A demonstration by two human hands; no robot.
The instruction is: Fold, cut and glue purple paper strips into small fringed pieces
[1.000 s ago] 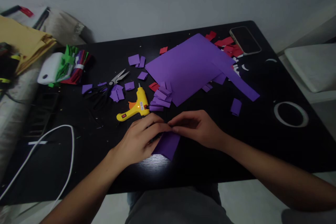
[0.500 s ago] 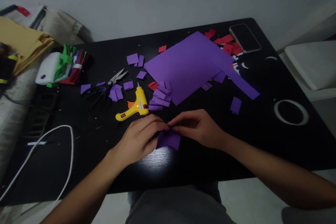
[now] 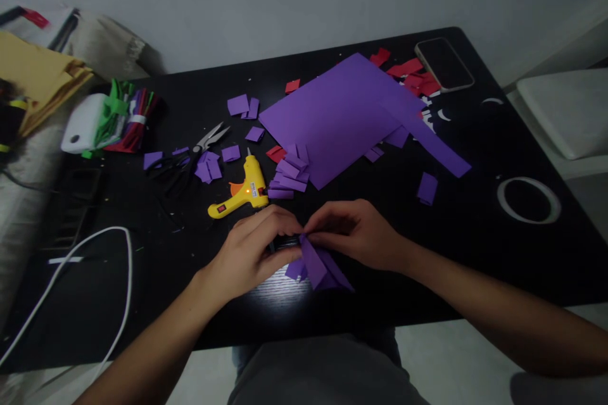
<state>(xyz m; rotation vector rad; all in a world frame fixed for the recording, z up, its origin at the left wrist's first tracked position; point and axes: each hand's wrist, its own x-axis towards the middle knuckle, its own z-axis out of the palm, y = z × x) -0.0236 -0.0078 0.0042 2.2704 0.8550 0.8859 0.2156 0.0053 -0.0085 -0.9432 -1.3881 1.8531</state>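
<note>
Near the table's front edge, my left hand and my right hand meet over a folded purple paper piece. Both hands pinch its upper end between thumb and fingers, while its pleated flaps fan out toward me. Just beyond my left hand lies a yellow glue gun with a small orange light lit. Several folded purple paper pieces are heaped to the right of its nozzle. A large purple paper sheet lies farther back.
Black-handled scissors lie left of the glue gun. A phone and red paper scraps are at the back right. A white ring rests on the right, a white cable loops on the left, and pipe cleaners sit behind.
The purple paper between my hands has turned and spread, its pleated flaps now showing toward me and to the right. My hands have stayed in nearly the same place.
</note>
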